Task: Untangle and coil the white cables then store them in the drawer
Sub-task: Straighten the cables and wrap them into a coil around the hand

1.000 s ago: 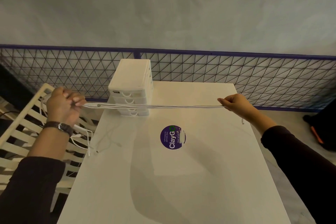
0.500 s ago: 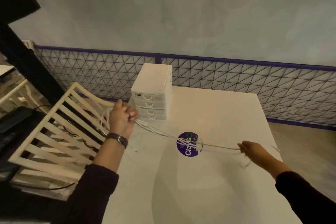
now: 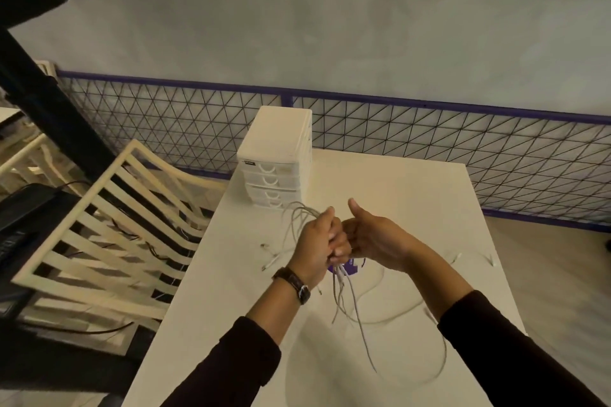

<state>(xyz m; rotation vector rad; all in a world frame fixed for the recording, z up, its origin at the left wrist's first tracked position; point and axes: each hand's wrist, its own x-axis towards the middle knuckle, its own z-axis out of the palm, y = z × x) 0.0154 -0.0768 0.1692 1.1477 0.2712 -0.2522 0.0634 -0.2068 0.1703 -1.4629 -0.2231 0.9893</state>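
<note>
**Holding white cables bunched between both hands at frame centre**

Looking down from the head view onto a white table [image 3: 413, 195] filling the lower middle of the frame. Gripping the white cables [image 3: 340, 294] at frame centre with the left hand [image 3: 315, 248], fingers curled tight round the bunch, a dark-strapped watch [image 3: 299, 286] on the wrist. Pressing in from the right with the right hand [image 3: 373, 238], knuckles against the left hand, fingers folded onto the same bunch, thumb pointing up.

Arching in thin loops above the left hand, toward the upper middle of the frame. Hanging below both hands in loose strands down to the tabletop, with one long loop trailing toward the lower right. Lying flat on the table as well: connector ends [image 3: 267, 261] just left of the hands, and more loose ends near the right edge.

Standing well apart from the hands, just above frame centre at the table's far left corner: a white drawer unit [image 3: 276, 155], its stacked drawers all pushed in. Showing partly under the hanging strands: a purple sticker [image 3: 355, 269].

Leaning at the left of the frame: a cream slatted chair [image 3: 109, 225]. Running across the middle behind the table: a wire mesh fence [image 3: 429, 142] with a purple rail, below a grey wall.
</note>
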